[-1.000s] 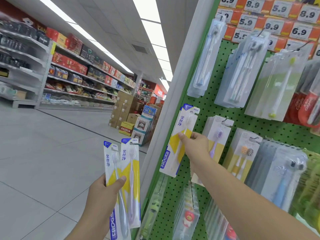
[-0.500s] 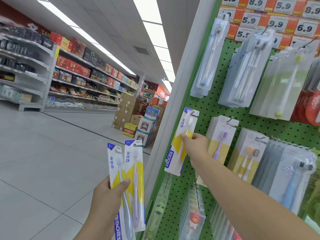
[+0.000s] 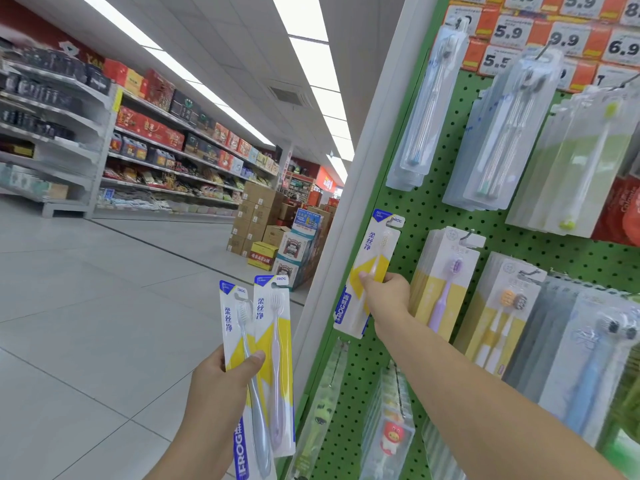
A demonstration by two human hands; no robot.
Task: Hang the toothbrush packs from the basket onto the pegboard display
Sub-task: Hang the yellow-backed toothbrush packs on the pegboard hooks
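Fingers of the right hand (image 3: 386, 295) pinch one toothbrush pack (image 3: 369, 271) at the pegboard (image 3: 429, 216); left hand (image 3: 221, 386) grips two packs (image 3: 266, 327)

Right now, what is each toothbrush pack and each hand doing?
Right hand: gripping the yellow pack against the pegboard.
Yellow pack: upright, its top hole at a hook, held.
Left hand: holding two packs, thumb across the front.
Grey-brush pack: upright, in the left hand, not hung.
Purple-brush pack: upright behind it, in the left hand, not hung.
Pegboard: green, with other packs hanging from hooks.
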